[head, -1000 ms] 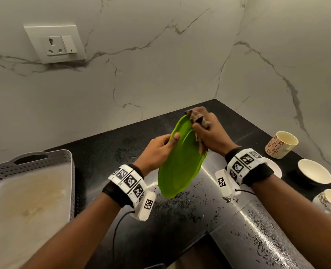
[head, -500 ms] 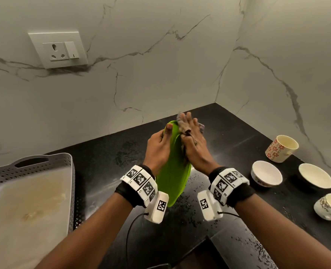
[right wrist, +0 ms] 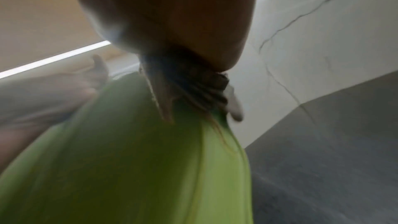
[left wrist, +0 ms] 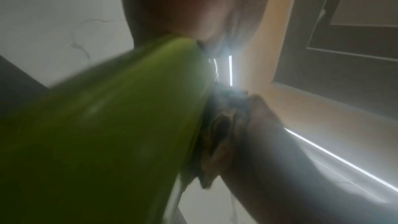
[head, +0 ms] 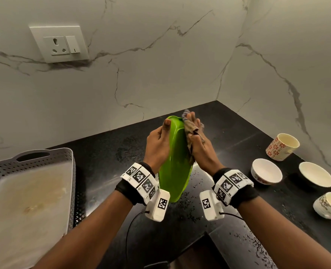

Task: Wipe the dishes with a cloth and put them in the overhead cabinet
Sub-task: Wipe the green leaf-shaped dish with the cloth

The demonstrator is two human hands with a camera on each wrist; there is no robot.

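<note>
A green plate (head: 175, 166) stands nearly on edge above the black counter (head: 112, 171). My left hand (head: 158, 144) grips its left rim, thumb over the edge. My right hand (head: 198, 144) presses a bunched brownish cloth (head: 189, 129) against the plate's right face. The left wrist view shows the plate (left wrist: 103, 134) blurred, with the cloth (left wrist: 217, 130) against it. In the right wrist view the cloth (right wrist: 189, 88) sits under my palm on the plate (right wrist: 133, 159).
A grey perforated tray (head: 50, 154) sits at the left. At the right stand a floral mug (head: 282, 146), two white bowls (head: 266, 173) (head: 316, 176) and a patterned cup (head: 330, 207). A wall socket (head: 58, 43) is on the marble wall. Water drops speckle the counter.
The plate has turned from tilted and face-on to nearly edge-on and upright. Both hands shifted left with it, and the cloth hand slid along the plate's upper right face.
</note>
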